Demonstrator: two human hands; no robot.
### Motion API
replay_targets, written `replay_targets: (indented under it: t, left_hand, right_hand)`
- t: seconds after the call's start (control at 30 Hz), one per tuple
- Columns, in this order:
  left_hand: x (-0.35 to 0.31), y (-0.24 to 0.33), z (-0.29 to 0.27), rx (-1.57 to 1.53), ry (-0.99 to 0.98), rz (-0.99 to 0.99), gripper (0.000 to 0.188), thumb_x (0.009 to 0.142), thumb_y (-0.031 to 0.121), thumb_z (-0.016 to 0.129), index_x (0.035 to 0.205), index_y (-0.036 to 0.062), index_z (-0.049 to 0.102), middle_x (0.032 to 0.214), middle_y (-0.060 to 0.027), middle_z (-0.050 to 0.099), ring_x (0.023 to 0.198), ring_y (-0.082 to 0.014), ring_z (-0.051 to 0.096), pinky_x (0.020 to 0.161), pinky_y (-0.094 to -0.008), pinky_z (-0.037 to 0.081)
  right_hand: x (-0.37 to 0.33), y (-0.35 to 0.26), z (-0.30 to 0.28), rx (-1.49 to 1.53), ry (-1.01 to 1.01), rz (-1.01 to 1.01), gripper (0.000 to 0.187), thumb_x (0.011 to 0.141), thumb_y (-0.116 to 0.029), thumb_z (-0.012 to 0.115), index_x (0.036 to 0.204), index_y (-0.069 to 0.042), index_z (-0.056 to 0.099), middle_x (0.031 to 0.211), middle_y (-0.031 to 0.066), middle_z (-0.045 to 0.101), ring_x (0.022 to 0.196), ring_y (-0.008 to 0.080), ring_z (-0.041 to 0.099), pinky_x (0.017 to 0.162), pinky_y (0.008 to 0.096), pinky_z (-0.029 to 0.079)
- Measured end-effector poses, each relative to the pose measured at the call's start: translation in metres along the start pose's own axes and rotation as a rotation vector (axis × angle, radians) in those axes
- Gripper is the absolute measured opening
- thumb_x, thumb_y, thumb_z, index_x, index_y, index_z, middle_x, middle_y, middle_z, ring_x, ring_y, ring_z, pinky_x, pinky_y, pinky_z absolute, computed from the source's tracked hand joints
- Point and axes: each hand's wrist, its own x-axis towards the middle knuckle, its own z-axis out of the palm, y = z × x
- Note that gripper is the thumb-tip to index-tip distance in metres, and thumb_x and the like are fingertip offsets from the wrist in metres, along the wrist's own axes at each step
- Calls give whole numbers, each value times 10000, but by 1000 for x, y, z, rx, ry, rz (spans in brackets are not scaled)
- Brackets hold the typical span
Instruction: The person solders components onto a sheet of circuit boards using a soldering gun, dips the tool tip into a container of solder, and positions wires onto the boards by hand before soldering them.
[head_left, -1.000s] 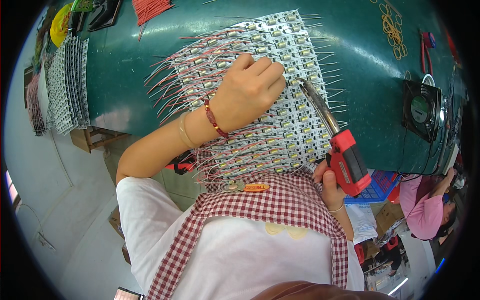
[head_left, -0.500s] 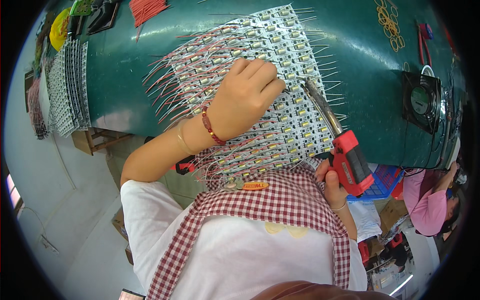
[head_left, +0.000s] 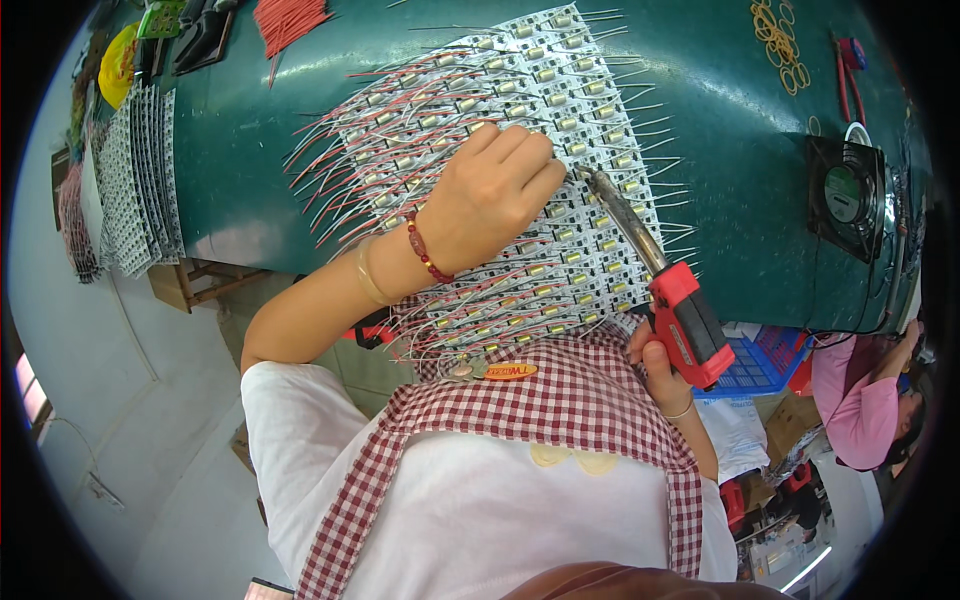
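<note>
A broad panel of white circuit boards [head_left: 603, 262] lies over the front of the table, reaching my checked apron. Rows of yellowish box-shaped parts cover it. Red and white wires [head_left: 345, 165] fan out from its left side, and short pale leads stick out on the right. My left hand [head_left: 495, 192] is closed in a pinch over the middle of the panel; what its fingertips hold is hidden. My right hand [head_left: 662, 372] grips a red and black soldering gun [head_left: 690, 325] by its handle. The gun's metal tip touches or hovers by the boards, close to my left fingertips.
The green table [head_left: 740, 200] bears a bundle of red wires [head_left: 287, 25], rubber bands [head_left: 778, 45], red-handled pliers [head_left: 848, 85] and a black fan [head_left: 845, 195]. Stacked board panels [head_left: 140, 180] stand at its left edge. A blue basket [head_left: 765, 362] and a person in pink [head_left: 850, 405] are at right.
The soldering gun has shifted left and its tip now sits closer to my left fingertips. My left hand has barely moved.
</note>
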Motion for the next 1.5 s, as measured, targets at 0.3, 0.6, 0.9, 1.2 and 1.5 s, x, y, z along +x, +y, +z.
replay_targets:
  t: [0.3,0.6,0.9,1.2,1.5]
  left_hand:
    - [2,1,-2,20,-47,27,213,735,53,643,944,23,674,807,-72,490,761,-230,550,691,-357,443]
    - [4,4,-4,30,-90,35,220,744,64,628,953,1,655,840,-76,503,786,-226,541,705,-348,434]
    - [5,7,-5,64,-115,41,202,740,64,625,931,2,641,846,-73,503,796,-221,532,717,-342,431]
    - [5,8,-6,98,-137,64,182,739,67,627,910,5,632,857,-68,513,801,-214,530,739,-335,436]
    - [7,7,-7,128,-159,87,174,754,76,624,915,12,636,848,-61,502,806,-208,528,742,-339,435]
  right_hand:
    - [-4,10,-1,-112,52,-33,228,874,-236,728,907,-14,695,789,74,666,697,217,630,644,333,497]
    - [-2,8,-1,-239,41,-123,228,876,-238,712,912,-13,694,796,80,665,704,241,628,645,347,502]
    - [-3,13,-5,-238,-6,-55,230,871,-243,714,933,-22,701,860,110,682,694,250,648,628,344,509]
    - [-7,24,-8,-412,8,-189,242,861,-237,711,955,-14,714,859,126,688,708,280,665,612,366,520]
    - [-4,15,-3,-221,18,-120,225,865,-243,715,886,-20,699,791,92,668,674,257,641,609,347,513]
